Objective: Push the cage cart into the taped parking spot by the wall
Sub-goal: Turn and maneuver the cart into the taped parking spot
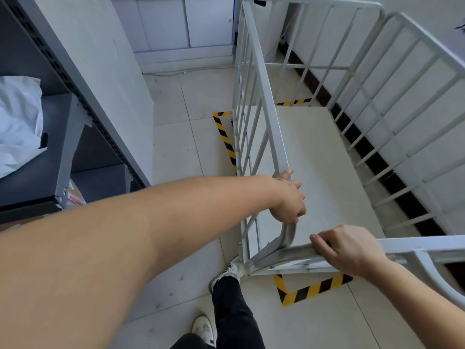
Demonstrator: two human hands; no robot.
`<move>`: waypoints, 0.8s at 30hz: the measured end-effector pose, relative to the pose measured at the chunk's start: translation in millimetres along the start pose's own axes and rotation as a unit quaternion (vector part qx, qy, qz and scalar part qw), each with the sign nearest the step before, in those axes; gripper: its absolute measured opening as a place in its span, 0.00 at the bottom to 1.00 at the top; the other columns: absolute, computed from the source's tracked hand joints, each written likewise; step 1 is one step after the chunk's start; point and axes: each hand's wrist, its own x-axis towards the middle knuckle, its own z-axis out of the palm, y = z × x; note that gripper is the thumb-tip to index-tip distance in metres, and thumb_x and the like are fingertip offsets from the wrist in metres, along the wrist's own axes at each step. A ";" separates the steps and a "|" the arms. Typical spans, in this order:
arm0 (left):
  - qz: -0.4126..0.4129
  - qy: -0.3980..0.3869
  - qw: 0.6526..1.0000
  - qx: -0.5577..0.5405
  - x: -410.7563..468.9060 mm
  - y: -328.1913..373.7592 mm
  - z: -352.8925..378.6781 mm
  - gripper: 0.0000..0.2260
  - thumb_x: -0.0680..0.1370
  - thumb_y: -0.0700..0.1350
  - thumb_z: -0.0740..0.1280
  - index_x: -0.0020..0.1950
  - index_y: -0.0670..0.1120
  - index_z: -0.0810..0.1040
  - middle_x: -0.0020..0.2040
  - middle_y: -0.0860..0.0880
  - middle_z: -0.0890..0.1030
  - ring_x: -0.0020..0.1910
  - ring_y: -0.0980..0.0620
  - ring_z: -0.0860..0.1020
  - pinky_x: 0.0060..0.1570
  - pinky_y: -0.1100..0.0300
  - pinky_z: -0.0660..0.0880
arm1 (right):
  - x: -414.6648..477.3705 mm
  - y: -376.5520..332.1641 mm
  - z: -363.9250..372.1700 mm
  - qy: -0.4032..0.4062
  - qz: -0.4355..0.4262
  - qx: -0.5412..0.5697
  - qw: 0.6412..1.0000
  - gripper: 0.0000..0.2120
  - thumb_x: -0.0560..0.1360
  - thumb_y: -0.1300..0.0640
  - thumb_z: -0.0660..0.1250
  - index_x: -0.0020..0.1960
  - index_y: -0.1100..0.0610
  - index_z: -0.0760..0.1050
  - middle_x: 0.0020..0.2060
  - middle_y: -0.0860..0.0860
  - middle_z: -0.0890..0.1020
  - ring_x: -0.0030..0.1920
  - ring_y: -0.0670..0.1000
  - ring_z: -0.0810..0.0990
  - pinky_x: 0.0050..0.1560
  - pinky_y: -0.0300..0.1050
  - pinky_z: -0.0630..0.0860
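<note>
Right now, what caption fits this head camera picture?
Both hands, left hand and right hand, grip the cage cart over the striped floor tape.

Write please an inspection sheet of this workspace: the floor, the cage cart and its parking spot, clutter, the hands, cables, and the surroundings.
Surface: pale tiled floor, bare where it shows.
Job's things: white cage cart, empty, stands over the yellow-black tape; a tape corner shows at the near end.
Clutter: white bag on the dark shelf; a carton below it.
Hands: left hand grips the side rail; right hand grips the near rail.
Cables: a thin cable lies along the far wall's base.
Surroundings: white wall with dark skirting close on the right; the person's shoe touches the cart's corner.
</note>
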 end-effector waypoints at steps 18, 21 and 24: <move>0.014 0.010 0.999 -0.033 3.6 -5.0 3.0 0.16 0.82 0.49 0.50 0.64 0.50 0.72 0.59 0.47 0.72 0.67 0.42 0.59 0.69 0.36 0.36 | 1.9 -2.3 -1.3 0.013 0.001 -0.005 1.000 0.27 0.76 0.41 0.46 0.30 0.57 0.68 0.23 0.52 0.70 0.23 0.49 0.65 0.27 0.47 0.67; 0.020 0.007 0.999 -0.040 3.4 -4.2 3.6 0.16 0.82 0.49 0.50 0.64 0.50 0.72 0.55 0.48 0.70 0.67 0.42 0.59 0.69 0.36 0.35 | 0.0 -3.2 -1.7 0.015 0.004 -0.008 1.000 0.25 0.77 0.42 0.49 0.31 0.58 0.69 0.23 0.52 0.71 0.24 0.50 0.66 0.27 0.46 0.65; 0.025 0.005 0.999 -0.045 2.0 -1.0 4.1 0.16 0.82 0.49 0.49 0.63 0.50 0.72 0.53 0.49 0.69 0.66 0.42 0.60 0.69 0.36 0.36 | -2.7 -3.1 -0.9 0.008 0.003 -0.008 1.000 0.26 0.77 0.42 0.48 0.31 0.58 0.69 0.24 0.52 0.72 0.24 0.50 0.66 0.27 0.46 0.65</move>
